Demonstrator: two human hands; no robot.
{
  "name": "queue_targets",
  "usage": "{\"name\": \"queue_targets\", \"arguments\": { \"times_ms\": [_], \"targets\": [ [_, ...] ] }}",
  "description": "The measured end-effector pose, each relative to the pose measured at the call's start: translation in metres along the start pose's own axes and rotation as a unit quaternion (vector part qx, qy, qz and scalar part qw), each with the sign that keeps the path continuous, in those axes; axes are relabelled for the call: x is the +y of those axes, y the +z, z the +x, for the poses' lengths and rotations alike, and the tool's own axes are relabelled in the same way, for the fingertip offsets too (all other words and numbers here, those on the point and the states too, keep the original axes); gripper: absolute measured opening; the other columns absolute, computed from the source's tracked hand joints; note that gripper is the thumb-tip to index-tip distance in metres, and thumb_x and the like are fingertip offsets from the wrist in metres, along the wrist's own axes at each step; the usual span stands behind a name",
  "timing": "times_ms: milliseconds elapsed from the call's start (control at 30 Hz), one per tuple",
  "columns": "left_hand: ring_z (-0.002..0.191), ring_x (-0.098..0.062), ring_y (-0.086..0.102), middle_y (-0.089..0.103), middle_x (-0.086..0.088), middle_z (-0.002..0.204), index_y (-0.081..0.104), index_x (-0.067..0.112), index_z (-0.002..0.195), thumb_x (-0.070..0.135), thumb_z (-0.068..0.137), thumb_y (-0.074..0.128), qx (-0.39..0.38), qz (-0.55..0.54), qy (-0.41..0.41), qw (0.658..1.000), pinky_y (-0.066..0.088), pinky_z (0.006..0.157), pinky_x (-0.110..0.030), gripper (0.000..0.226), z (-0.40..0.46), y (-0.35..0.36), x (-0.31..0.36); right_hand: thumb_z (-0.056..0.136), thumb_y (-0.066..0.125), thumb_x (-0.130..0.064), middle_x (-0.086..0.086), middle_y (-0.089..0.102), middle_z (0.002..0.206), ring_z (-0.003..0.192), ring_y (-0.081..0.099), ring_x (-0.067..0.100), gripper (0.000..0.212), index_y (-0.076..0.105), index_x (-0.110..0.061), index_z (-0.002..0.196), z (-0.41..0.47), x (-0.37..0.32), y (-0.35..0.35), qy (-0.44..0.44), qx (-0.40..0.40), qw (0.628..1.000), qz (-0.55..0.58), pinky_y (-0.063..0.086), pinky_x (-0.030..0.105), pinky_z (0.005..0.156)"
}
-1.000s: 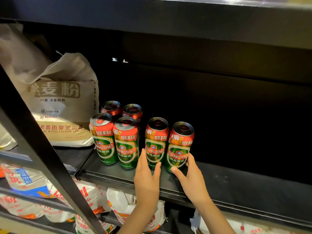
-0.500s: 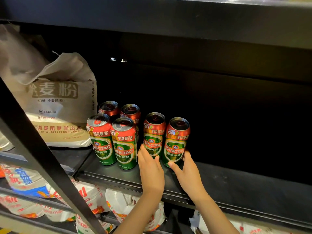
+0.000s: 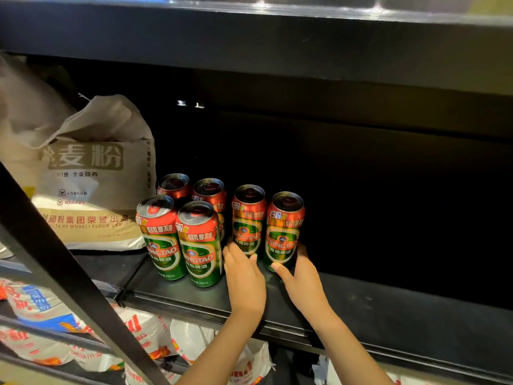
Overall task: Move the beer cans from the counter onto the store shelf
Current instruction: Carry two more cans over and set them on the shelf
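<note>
Six red-and-green Tsingtao beer cans stand upright on the black store shelf. A front pair and a back pair form a block on the left. To their right stand two more cans side by side. My left hand grips the base of the left one, fingers on its left and thumb on its right. My right hand grips the base of the rightmost can, thumb in front and fingers behind.
A large beige flour bag leans on the shelf just left of the cans. A black diagonal strut crosses the lower left. Printed bags fill the shelf below. The upper shelf hangs overhead. Bare dark shelf stretches to the right.
Both hands have slid the two right-hand cans deeper into the shelf, from near the front edge to beside the back of the other cans.
</note>
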State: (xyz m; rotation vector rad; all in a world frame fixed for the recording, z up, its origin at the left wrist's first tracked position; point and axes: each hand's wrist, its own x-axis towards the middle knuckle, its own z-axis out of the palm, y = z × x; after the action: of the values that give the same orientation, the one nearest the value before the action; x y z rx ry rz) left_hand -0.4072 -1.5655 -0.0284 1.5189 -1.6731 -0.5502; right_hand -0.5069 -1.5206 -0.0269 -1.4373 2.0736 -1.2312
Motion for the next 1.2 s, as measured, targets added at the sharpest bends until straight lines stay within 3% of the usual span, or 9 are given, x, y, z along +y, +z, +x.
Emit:
{"name": "queue_targets", "arguments": {
  "times_ms": [200, 333, 433, 600, 767, 867, 1033, 1200],
  "targets": [
    [0.108, -0.032, 0.05, 0.049, -0.019, 0.115, 0.045, -0.001, 0.108, 0.018, 0.092, 0.053, 0.006, 0.02, 0.001, 1.0, 0.045, 0.093, -0.042, 0.027, 0.002, 0.005, -0.005, 0.088, 0.063, -0.034, 0.008, 0.065, 0.102, 0.094, 0.061, 0.022, 0.036, 0.051, -0.011, 0.113, 0.004, 0.005, 0.006, 0.013, 0.024, 0.999, -0.021, 0.052, 0.04, 0.082],
    [0.11, -0.032, 0.049, 0.049, -0.018, 0.116, 0.045, 0.0, 0.109, 0.018, 0.092, 0.054, 0.01, 0.005, -0.003, 1.0, 0.045, 0.094, -0.041, 0.027, 0.002, 0.004, -0.004, 0.088, 0.061, -0.04, 0.003, 0.064, 0.09, 0.079, 0.059, 0.015, 0.04, 0.049, -0.015, 0.116, 0.004, 0.008, 0.006, 0.006, 0.033, 0.998, -0.048, 0.05, 0.031, 0.07],
    [0.114, -0.031, 0.047, 0.047, -0.017, 0.121, 0.045, -0.001, 0.112, 0.019, 0.093, 0.053, 0.007, -0.016, -0.009, 1.0, 0.046, 0.093, -0.04, 0.029, 0.0, 0.002, -0.003, 0.087, 0.062, -0.041, 0.001, 0.064, 0.102, 0.089, 0.061, 0.016, 0.047, 0.046, -0.017, 0.123, 0.004, 0.01, 0.005, -0.006, 0.035, 0.999, -0.039, 0.053, 0.035, 0.077],
    [0.125, -0.03, 0.043, 0.043, -0.016, 0.135, 0.035, -0.001, 0.135, 0.021, 0.094, 0.053, -0.004, -0.064, -0.044, 0.997, 0.043, 0.096, -0.038, 0.05, -0.004, -0.006, 0.002, 0.086, 0.062, -0.042, 0.002, 0.064, 0.1, 0.085, 0.06, 0.014, 0.048, 0.045, -0.017, 0.124, 0.004, 0.009, 0.004, -0.008, 0.034, 0.999, -0.039, 0.052, 0.032, 0.075],
    [0.124, -0.03, 0.043, 0.043, -0.017, 0.133, 0.037, 0.0, 0.131, 0.017, 0.094, 0.052, -0.007, -0.069, -0.035, 0.997, 0.042, 0.1, -0.04, 0.044, -0.004, -0.004, 0.003, 0.086, 0.063, -0.042, 0.004, 0.064, 0.099, 0.089, 0.061, 0.017, 0.049, 0.045, -0.016, 0.124, 0.003, 0.009, 0.003, -0.006, 0.034, 0.999, -0.029, 0.053, 0.034, 0.078],
    [0.129, -0.029, 0.037, 0.038, -0.017, 0.138, 0.036, 0.0, 0.133, 0.01, 0.092, 0.05, -0.026, -0.084, -0.056, 0.995, 0.035, 0.105, -0.036, 0.044, -0.004, -0.005, 0.004, 0.086, 0.062, -0.045, 0.005, 0.064, 0.089, 0.08, 0.061, 0.017, 0.047, 0.046, -0.016, 0.12, 0.003, 0.01, 0.003, -0.003, 0.034, 0.999, -0.034, 0.053, 0.036, 0.072],
    [0.14, -0.023, 0.022, 0.022, -0.012, 0.151, 0.02, 0.003, 0.146, 0.01, 0.093, 0.05, -0.048, -0.116, -0.05, 0.991, 0.018, 0.105, -0.02, 0.062, -0.015, -0.014, 0.005, 0.086, 0.063, -0.043, 0.004, 0.065, 0.096, 0.085, 0.061, 0.016, 0.048, 0.044, -0.019, 0.122, 0.003, 0.011, 0.002, -0.006, 0.027, 0.999, -0.016, 0.053, 0.037, 0.076],
    [0.137, -0.015, 0.026, 0.027, -0.007, 0.149, 0.022, 0.009, 0.146, 0.007, 0.09, 0.054, -0.052, -0.138, 0.004, 0.989, 0.02, 0.101, -0.012, 0.064, -0.027, -0.017, -0.006, 0.085, 0.063, -0.044, -0.003, 0.064, 0.098, 0.086, 0.061, 0.01, 0.048, 0.044, -0.023, 0.123, 0.003, 0.01, 0.0, -0.007, 0.025, 1.0, -0.007, 0.053, 0.034, 0.077]
  ]
}}
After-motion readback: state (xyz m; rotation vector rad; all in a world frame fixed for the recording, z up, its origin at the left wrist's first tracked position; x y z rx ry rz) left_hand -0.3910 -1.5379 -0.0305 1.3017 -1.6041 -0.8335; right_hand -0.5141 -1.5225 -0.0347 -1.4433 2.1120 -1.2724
